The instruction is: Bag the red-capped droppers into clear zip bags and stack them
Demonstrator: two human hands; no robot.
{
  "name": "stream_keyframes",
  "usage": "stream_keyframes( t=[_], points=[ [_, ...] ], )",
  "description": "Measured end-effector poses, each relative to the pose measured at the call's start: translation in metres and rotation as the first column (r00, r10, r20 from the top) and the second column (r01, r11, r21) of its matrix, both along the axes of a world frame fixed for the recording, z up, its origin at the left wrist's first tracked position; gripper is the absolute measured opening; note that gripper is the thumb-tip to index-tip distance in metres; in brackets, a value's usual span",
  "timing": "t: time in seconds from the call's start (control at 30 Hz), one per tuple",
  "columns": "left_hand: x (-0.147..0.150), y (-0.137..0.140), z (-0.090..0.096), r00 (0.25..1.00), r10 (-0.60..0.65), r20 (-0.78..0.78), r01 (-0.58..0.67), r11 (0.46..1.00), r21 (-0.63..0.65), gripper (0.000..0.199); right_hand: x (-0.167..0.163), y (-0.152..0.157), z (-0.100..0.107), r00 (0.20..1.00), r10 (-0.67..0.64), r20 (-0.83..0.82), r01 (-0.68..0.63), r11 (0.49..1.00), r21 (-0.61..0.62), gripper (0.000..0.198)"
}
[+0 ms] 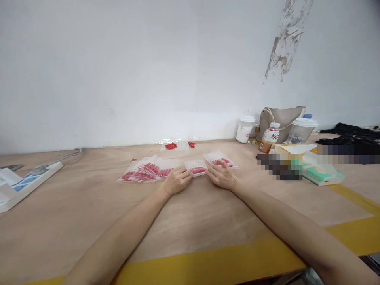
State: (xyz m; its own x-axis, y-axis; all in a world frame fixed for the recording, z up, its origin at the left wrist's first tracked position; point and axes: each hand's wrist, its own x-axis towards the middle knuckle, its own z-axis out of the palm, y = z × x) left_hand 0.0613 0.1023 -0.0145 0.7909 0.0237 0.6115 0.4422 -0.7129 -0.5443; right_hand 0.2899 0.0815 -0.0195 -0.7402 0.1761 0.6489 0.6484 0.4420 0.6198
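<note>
Small clear plastic bags of red pieces lie in a row on the wooden table. My left hand [178, 180] is closed, its fingertips at the left edge of the middle plastic bag [196, 168]. At that bag's right edge are the bent fingers of my right hand [222, 176], which also partly cover the right-hand plastic bags [218, 157]. To the left, several overlapping bags [142, 170] fan out, with another bag [166, 168] beside my left hand. Both thumbs are mostly hidden. The red pieces are too small to name.
Loose red pieces [170, 146] lie on plastic near the wall. A power strip [32, 184] sits at the left. On the right stand a paper cup [245, 130], a drink bottle [269, 138], a grey bag [282, 118] and a tissue pack [322, 174]. Yellow tape [208, 263] lines the front edge.
</note>
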Motion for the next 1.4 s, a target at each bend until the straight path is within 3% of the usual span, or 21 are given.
stream_keyframes(
  t=[0.23, 0.77, 0.97, 1.17, 1.4],
  points=[
    [-0.001, 0.000, -0.002, 1.000, 0.020, 0.010, -0.020, 0.999, -0.035, 0.025, 0.010, 0.004, -0.003, 0.994, -0.068, -0.088, 0.061, 0.995, -0.078, 0.030],
    [0.011, 0.001, 0.000, 0.999, 0.023, -0.049, -0.025, 0.999, -0.032, 0.031, -0.009, -0.001, -0.002, 0.997, 0.020, -0.078, -0.027, 0.995, -0.092, 0.024],
    [0.013, 0.000, 0.002, 0.999, 0.020, -0.028, -0.019, 1.000, 0.007, 0.019, -0.019, -0.005, -0.001, 0.992, -0.007, -0.125, -0.005, 0.995, -0.099, 0.023],
    [0.017, 0.000, 0.001, 0.998, 0.007, -0.069, -0.005, 1.000, 0.022, 0.027, -0.028, -0.007, -0.002, 0.993, 0.005, -0.119, -0.014, 0.997, -0.073, 0.022],
    [-0.002, 0.005, 0.000, 0.998, 0.045, -0.053, -0.044, 0.999, 0.017, 0.016, -0.013, -0.002, -0.004, 0.984, -0.032, -0.174, 0.011, 0.993, -0.120, 0.021]
  ],
)
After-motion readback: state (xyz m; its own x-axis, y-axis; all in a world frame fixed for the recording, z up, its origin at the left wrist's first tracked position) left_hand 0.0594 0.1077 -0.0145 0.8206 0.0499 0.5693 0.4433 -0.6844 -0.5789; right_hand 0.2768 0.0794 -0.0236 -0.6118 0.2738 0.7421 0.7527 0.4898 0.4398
